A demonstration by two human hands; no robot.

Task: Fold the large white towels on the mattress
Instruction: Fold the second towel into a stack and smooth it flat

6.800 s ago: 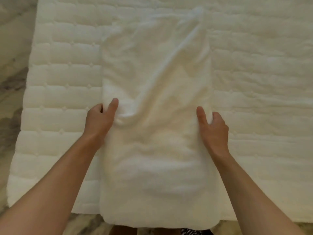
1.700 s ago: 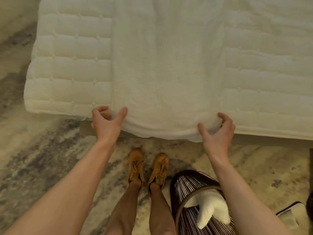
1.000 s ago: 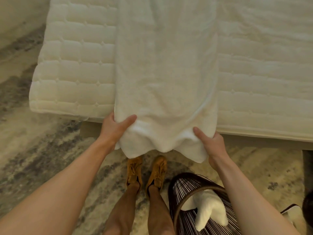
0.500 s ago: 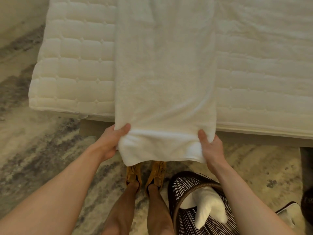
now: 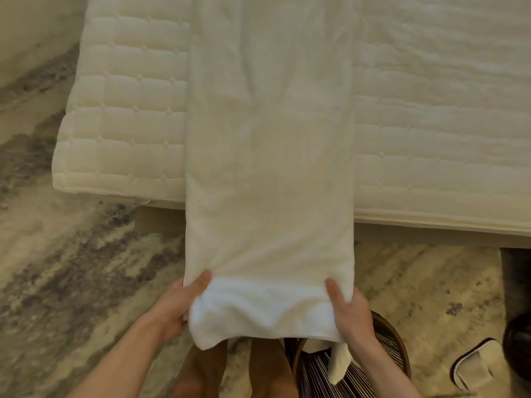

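From the head camera, a long white towel is lying in a narrow strip down the quilted mattress. Its far end is running off the top of the picture. Its near end is hanging out past the mattress edge, over the floor, and it is not touching the floor.

The left hand is gripping the near left corner of the towel. The thumb is lying on top of the cloth and the fingers are tucked under it. The right hand is gripping the near right corner the same way, with the thumb on top and the fingers underneath. The two hands are holding the near end up, well apart from each other. The cloth between them is sagging a little and bunching into a thick, soft roll.

Below the towel, the person's bare legs are showing, standing on the patchy grey and cream floor. A dark striped basket is sitting on the floor just beside the legs, under the right arm. Another white towel is sticking out of it. A white slipper is lying on the floor near the basket, farther right. The mattress is resting on a pale bed base that is peeking out along its near edge.
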